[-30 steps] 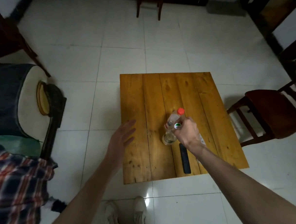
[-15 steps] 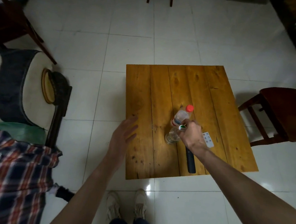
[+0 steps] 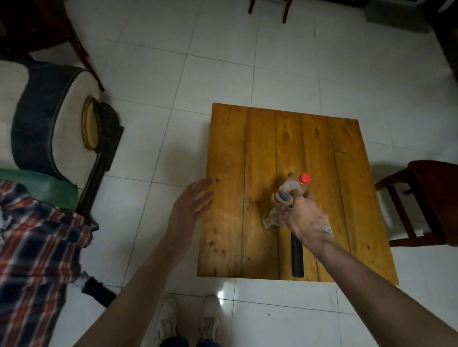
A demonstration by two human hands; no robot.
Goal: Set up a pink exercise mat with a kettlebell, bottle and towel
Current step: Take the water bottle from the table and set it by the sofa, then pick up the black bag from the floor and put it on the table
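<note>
Pale sneakers point(image 3: 187, 322) stand on the white tiled floor point(image 3: 279, 326) just short of the wooden table point(image 3: 232, 152), the landmark for everything else. At the table's near edge lies a black remote point(image 3: 297, 256), partly under the right forearm. Further in, the right hand point(image 3: 307, 220) is wrapped around the middle of the clear bottle point(image 3: 286, 196), fingers closed on it; its red cap point(image 3: 305, 178) leans toward the table's far side. Half a second ago the bottle leaned the same way but lay lower in the picture; now the tilt looks stronger, though its base appears still at or just above the wood, and contact is hard to tell. I read this as the bottle being picked up. The left hand point(image 3: 190, 206) hovers at the table's left edge, fingers spread, holding nothing, much as before. Left of the table sit a cushioned armchair point(image 3: 44, 122) and a plaid cloth point(image 3: 24, 262); right of it, a dark wooden chair point(image 3: 443, 199). No pink mat, kettlebell or towel is clearly in view, so the setup has barely begun.
</note>
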